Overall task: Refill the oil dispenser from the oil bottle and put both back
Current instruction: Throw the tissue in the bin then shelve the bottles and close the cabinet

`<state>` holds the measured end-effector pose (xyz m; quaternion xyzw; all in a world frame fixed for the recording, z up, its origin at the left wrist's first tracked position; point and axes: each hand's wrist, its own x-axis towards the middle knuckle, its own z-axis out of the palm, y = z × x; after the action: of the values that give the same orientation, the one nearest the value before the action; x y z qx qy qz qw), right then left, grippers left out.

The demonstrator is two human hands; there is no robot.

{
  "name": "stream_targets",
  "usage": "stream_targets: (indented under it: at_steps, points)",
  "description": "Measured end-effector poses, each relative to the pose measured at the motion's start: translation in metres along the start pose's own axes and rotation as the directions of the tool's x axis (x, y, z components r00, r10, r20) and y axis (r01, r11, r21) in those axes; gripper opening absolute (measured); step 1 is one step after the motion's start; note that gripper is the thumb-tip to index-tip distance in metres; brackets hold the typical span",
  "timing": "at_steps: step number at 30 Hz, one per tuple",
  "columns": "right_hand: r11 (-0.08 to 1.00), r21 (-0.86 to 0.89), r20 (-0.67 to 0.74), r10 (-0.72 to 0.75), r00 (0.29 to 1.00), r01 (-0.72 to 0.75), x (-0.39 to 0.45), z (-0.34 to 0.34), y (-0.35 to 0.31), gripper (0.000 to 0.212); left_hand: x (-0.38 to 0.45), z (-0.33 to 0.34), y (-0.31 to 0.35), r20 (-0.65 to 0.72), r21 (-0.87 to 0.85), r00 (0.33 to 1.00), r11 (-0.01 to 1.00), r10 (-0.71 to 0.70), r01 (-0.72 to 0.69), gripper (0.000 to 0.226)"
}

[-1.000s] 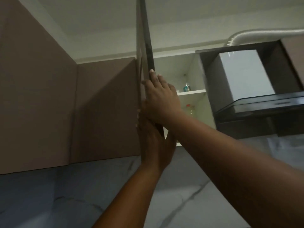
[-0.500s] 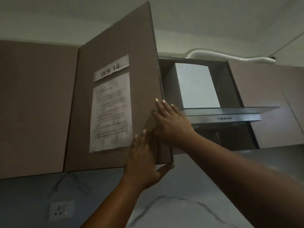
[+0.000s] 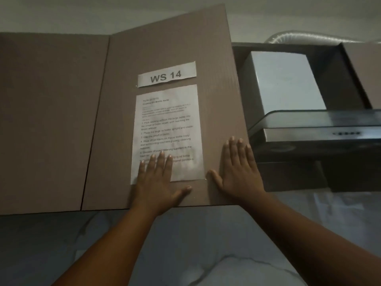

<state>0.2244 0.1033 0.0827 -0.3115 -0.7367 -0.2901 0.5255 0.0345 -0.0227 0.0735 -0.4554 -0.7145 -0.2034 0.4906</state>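
Both hands lie flat with fingers straight against the brown cupboard door [image 3: 165,48] in the middle of the frame, holding nothing: the left hand [image 3: 158,180] covers the lower left corner of the printed sheet [image 3: 171,124] taped there, and the right hand [image 3: 240,170] presses the bare door just beside its right edge. A label [image 3: 167,74] reading "WS 14" sits above the sheet. The extractor hood [image 3: 313,124] fills the right of the frame; neither the oil bottle nor the dispenser shows.
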Motion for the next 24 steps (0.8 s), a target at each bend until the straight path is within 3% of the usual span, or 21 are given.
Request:
stream_targets:
  at_steps: [6,14,19,24]
  points:
    - [0.994,0.086,-0.032,0.073,0.997,-0.070,0.010,0.061,-0.010,0.087,0.022,0.069,-0.022,-0.129,-0.050,0.988,0.994,0.088,-0.095,0.100]
    - [0.974,0.193,-0.033,0.127,0.991,-0.118,0.027,0.128,-0.004,0.094,0.037,0.108,-0.029,-0.273,-0.004,0.951,0.988,0.147,-0.154,0.090]
    - [0.971,0.179,-0.093,0.179,0.980,-0.160,0.032,0.144,-0.003,0.092,0.043,0.121,-0.029,-0.387,-0.065,0.916,0.988,0.105,-0.141,0.090]
    - [0.980,0.147,-0.063,0.143,0.988,-0.132,0.033,0.141,-0.002,0.088,0.043,0.118,-0.028,-0.372,-0.054,0.922,0.989,0.105,-0.134,0.089]
